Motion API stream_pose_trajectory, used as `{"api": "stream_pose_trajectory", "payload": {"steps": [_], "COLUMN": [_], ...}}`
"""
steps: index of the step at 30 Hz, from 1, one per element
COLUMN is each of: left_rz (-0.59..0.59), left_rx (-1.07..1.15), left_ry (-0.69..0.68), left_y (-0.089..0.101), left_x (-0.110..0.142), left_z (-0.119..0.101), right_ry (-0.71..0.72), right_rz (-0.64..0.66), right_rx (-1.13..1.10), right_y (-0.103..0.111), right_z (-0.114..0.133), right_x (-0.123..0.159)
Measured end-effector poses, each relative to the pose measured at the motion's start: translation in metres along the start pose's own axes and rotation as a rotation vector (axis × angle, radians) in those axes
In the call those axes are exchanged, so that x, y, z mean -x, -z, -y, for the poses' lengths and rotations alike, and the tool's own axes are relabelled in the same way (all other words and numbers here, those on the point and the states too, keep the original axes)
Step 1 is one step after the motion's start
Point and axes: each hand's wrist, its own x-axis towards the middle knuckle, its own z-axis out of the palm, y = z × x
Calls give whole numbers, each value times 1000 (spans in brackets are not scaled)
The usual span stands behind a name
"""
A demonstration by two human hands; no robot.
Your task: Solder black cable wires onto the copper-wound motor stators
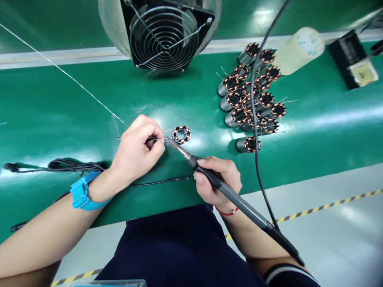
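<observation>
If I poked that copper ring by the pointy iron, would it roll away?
Probably not: the copper ring seems to sit hole-up, so it would more likely slide. It looks thickly wound with metal, so it may feel heavy for its size. The thin wires at its side look easy to bend.

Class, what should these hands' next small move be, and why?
Likely, steady the tip of the soldering iron against the fine wires by the copper-wound core: the right hand has it right beside them, with the left hand pinched close by. Whether tip and wires touch is too small to tell.
</observation>
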Motion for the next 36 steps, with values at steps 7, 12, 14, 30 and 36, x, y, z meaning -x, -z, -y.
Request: {"api": "stream_pose_trajectory", "payload": {"steps": [7,12,14,30,36], "left_rz": [-6,-3,-1,-21,-20], "left_rx": [10,18,19,5,-32], "left_ry": [5,22,26,-45,-42], "left_y": [0,0,0,0,1], "left_x": [0,1,1,0,-1], "left_z": [-1,0,1,0,1], "right_ry": [-20,-39,-59,-23,-133], "right_rz": [-11,-7,-9,314,509], "right_rx": [34,24,18,168,246], "right_y": [1,1,0,9,-1], "right_z": [0,0,-1,9,-3], "right_x": [-1,1,2,-46,-70]}}
